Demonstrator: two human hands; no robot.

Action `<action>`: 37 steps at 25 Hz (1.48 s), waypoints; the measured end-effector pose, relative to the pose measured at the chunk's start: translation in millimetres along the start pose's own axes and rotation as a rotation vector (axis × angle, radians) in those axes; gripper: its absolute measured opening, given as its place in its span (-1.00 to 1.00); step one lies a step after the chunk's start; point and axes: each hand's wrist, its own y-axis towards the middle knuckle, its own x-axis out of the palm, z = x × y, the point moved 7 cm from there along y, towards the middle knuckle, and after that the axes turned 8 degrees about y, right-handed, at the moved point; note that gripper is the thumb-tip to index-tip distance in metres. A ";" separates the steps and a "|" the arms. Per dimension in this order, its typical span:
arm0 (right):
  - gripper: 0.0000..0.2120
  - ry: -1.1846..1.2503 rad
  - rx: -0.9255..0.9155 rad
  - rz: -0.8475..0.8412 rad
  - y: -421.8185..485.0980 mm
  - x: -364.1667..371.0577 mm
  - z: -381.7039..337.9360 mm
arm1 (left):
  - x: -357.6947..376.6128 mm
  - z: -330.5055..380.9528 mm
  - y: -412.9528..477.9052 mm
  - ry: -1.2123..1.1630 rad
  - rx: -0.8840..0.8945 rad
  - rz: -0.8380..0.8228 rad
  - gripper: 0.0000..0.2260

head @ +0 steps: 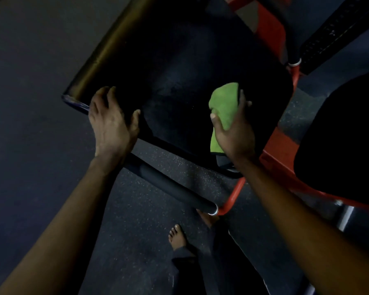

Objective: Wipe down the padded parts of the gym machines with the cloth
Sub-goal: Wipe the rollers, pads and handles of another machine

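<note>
Closest to me, my left forearm (58, 220) and right forearm (307, 220) stretch out over the speckled rubber floor (147, 220), where one bare foot (177, 237) shows below a black foam roller (170, 179). My left hand (110, 122) clamps the near left corner of the black pad (179, 71), fingers curled over its left edge and thumb lying on the top face. My right hand (234, 133) grips the green cloth (223, 103), thumb pressing on its front and fingers wrapped round the back, and holds it against the pad close to the right edge. The cloth's lower end hangs toward the pad's near edge. My two hands are well apart, at opposite sides of the pad. A red frame (275, 145) runs beside the pad's right edge, and a second black pad (345, 135) lies beyond it.
</note>
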 end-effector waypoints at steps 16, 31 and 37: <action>-0.35 -0.159 -0.544 -0.218 42.0 87.9 -127.1 | 6.4 -21.5 -3.3 0.027 -0.261 -0.090 -0.31; -0.32 -0.284 -0.920 -0.443 73.2 131.6 -190.4 | 9.1 -28.1 -0.4 0.022 -0.353 -0.134 -0.34; -0.37 -0.220 -0.672 -0.224 85.8 152.9 -223.2 | 9.8 -30.4 -1.0 -0.003 -0.383 -0.142 -0.33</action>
